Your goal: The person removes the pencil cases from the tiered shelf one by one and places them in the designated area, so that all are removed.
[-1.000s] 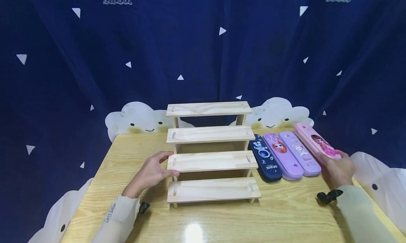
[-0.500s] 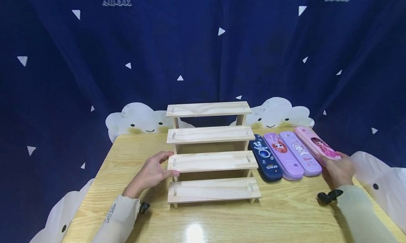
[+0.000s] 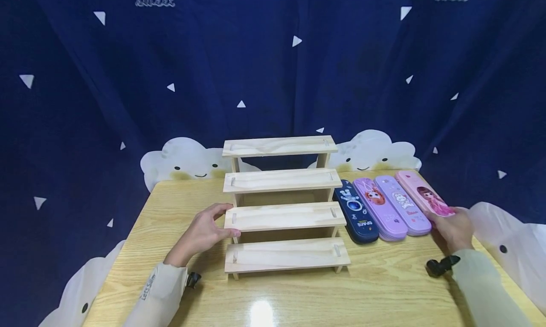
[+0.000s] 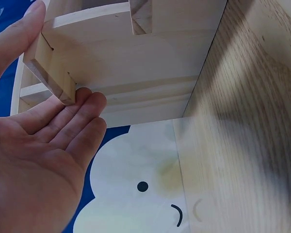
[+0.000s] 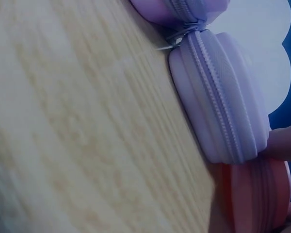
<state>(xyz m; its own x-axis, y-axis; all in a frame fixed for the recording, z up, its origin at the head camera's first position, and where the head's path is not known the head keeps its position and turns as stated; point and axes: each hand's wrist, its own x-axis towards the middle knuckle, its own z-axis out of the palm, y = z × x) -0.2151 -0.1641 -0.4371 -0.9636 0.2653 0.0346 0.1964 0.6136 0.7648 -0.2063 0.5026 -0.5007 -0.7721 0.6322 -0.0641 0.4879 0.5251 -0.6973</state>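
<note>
A pale wooden stepped shelf [image 3: 283, 216] with several tiers stands mid-table. My left hand [image 3: 209, 230] grips the left end of its second tier from the bottom, thumb at the front edge and fingers behind. The left wrist view shows the thumb and fingers [image 4: 89, 111] on opposite sides of that plank [image 4: 51, 75]. At the right, my right hand [image 3: 454, 227] holds the near end of a pink pencil case [image 3: 422, 192] with a doll picture. It lies beside a lavender pencil case [image 3: 403, 205]; in the right wrist view the lavender case's zipped end [image 5: 218, 97] adjoins the pink case [image 5: 259, 194].
A purple pencil case [image 3: 379, 208] and a navy space-themed pencil case [image 3: 357, 211] lie between the shelf and the lavender case. Behind the wooden table [image 3: 298, 301] hangs a dark blue curtain [image 3: 273, 71] with white cloud shapes [image 3: 194, 158] along the table edges.
The pink pencil case's far end has come down level beside the lavender one, with my right hand still on its near end. My left hand and the shelf have stayed put.
</note>
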